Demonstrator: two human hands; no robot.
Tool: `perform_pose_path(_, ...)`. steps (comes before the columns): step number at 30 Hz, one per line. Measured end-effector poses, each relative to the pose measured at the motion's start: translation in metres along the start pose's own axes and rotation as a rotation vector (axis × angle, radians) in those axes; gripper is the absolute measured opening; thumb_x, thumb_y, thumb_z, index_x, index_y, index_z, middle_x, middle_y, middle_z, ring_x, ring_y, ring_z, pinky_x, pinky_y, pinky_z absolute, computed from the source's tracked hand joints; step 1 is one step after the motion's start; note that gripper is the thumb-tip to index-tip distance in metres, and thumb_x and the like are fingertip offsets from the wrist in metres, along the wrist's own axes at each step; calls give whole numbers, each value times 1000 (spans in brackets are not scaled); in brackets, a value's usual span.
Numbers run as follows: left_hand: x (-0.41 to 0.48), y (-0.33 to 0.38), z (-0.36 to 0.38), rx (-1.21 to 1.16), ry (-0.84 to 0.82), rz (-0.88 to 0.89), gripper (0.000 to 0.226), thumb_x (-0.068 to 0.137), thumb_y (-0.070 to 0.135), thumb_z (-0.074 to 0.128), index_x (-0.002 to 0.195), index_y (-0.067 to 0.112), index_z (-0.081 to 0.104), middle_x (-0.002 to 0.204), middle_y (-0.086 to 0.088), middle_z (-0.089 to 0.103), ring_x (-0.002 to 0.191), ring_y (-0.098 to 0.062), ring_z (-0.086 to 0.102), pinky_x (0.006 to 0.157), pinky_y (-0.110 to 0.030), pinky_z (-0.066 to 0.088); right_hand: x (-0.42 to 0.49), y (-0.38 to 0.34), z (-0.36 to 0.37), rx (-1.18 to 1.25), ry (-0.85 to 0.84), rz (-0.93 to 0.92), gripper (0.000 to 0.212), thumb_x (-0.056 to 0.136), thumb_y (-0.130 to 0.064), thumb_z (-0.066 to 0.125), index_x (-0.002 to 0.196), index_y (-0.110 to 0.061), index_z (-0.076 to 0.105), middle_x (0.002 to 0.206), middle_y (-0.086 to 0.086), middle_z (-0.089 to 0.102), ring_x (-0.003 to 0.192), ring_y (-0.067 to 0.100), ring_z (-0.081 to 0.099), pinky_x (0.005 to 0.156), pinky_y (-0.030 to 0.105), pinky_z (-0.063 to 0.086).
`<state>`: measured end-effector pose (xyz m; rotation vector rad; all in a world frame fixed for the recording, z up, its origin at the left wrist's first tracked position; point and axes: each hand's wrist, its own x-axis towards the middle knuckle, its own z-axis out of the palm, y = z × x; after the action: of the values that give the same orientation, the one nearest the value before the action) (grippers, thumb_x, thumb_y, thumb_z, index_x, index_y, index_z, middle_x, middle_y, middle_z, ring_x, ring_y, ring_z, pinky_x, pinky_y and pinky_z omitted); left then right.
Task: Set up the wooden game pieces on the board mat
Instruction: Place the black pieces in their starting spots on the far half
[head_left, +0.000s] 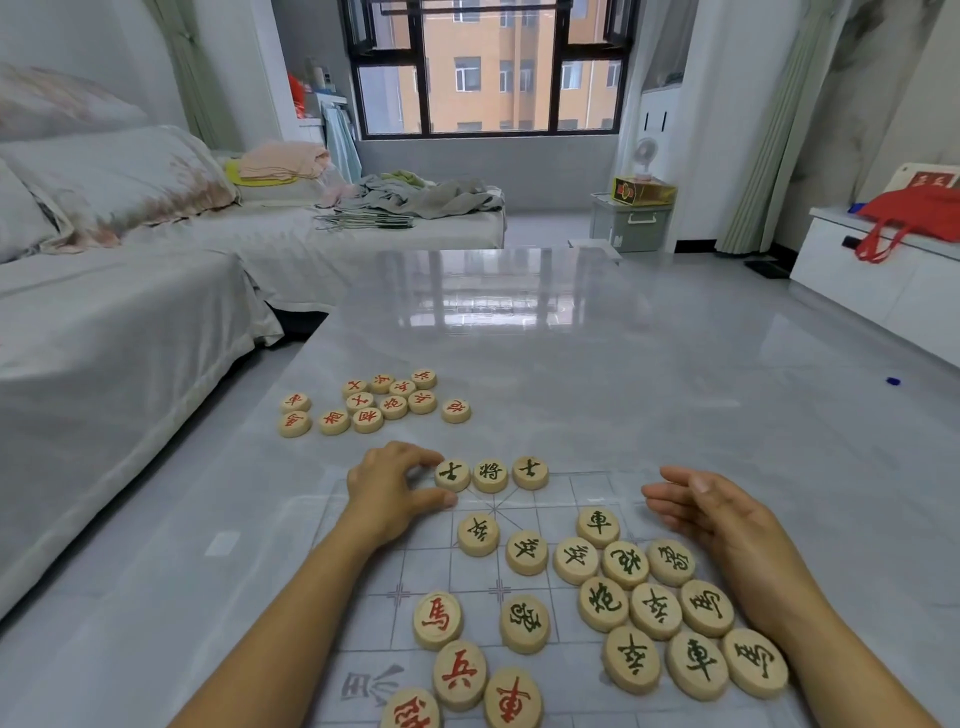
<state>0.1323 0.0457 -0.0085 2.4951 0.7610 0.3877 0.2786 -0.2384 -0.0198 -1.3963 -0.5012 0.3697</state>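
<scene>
Head view. Reader: What lies where, largest first?

Me: (a) Glossy grey table bears everything. (b) Translucent board mat lies at the table's near edge. (c) My left hand curls at the mat's far edge, with forefinger and thumb pinching the rim of the left advisor. My right hand hovers relaxed and holds nothing, just beside the loose dark pieces.

Reader: Counts?

Me: Dark-lettered discs, sixteen: thirteen loose on the mat and three in the far row. The row reads left advisor, general, right advisor, side by side. Red-lettered discs, sixteen: twelve off-mat red pieces clustered on the table beyond the mat, and four near red pieces on the mat by my left forearm.

Reader: Why so?

Me: I judge that the general heads the palace diagonals with an advisor on each flank, as the opening array requires, and that my pinch squares the row. The far reds seem sorted aside by colour. The free hand stands ready to feed the next disc.
</scene>
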Motion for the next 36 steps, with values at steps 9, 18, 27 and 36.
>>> perform_pose_path(9,-1,2,5,32,71,3,40,79,44,64,117,32,59,128,2,52,120,-21,40,98,-39,29,0,-1,0,-18,1,0,86,42,-78,69,103,-16,66,99,8,73,92,19,69,79,21,55)
perform_pose_path(18,-4,-1,1,-142,24,-23,62,74,40,70,129,26,47,122,0,56,114,-19,46,99,-39,37,-1,-6,1,74,27,22,88,41,-75,72,103,-13,64,97,9,73,91,19,69,73,18,55)
perform_pose_path(27,-47,18,-29,-286,-91,186,23,85,15,61,96,35,62,101,7,62,91,-4,55,72,-10,44,-3,-18,1,136,0,139,41,79,-40,54,104,-9,62,98,16,72,86,15,71,70,19,57)
perform_pose_path(36,-70,11,-1,-320,-118,84,31,84,19,63,110,35,55,105,6,55,95,-5,51,77,-13,39,-2,-52,-5,-293,36,80,19,95,-14,45,96,-22,62,99,4,68,93,18,64,84,25,50)
